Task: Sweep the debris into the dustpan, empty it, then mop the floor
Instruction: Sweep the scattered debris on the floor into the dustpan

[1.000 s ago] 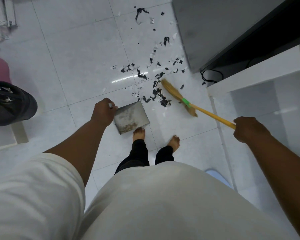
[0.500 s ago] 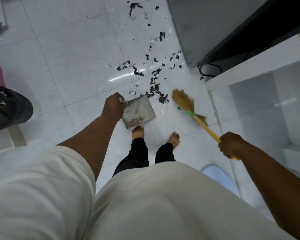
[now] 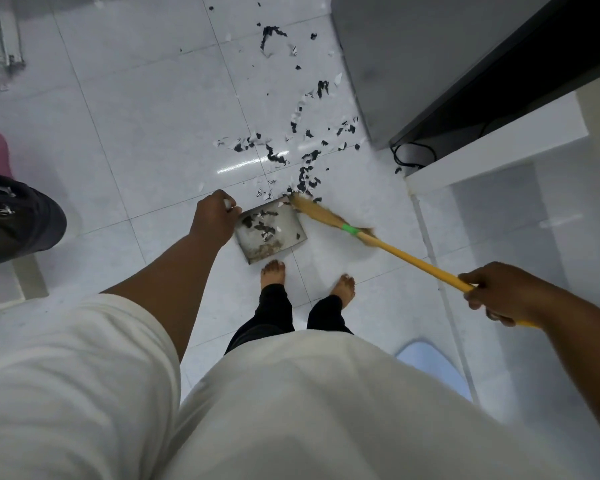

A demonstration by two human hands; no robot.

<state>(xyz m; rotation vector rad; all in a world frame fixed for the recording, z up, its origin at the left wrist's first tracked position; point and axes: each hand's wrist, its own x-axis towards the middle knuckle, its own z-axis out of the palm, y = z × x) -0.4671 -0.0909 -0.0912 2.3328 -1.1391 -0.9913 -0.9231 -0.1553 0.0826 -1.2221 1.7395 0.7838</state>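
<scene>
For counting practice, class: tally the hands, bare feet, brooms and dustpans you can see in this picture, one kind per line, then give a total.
Hands: 2, left hand and right hand
Bare feet: 2, left foot and right foot
Brooms: 1, the broom
Dustpans: 1, the dustpan
Total: 6

No legible text, labels, brands, numbers or signs anywhere in view.

The person wore a loose white short-sleeved shirt [image 3: 291,410], its left sleeve [image 3: 66,375] wide, and black trousers [image 3: 274,306]. Both feet [image 3: 273,271], left hand [image 3: 215,216] and right hand [image 3: 499,292] were bare.
</scene>
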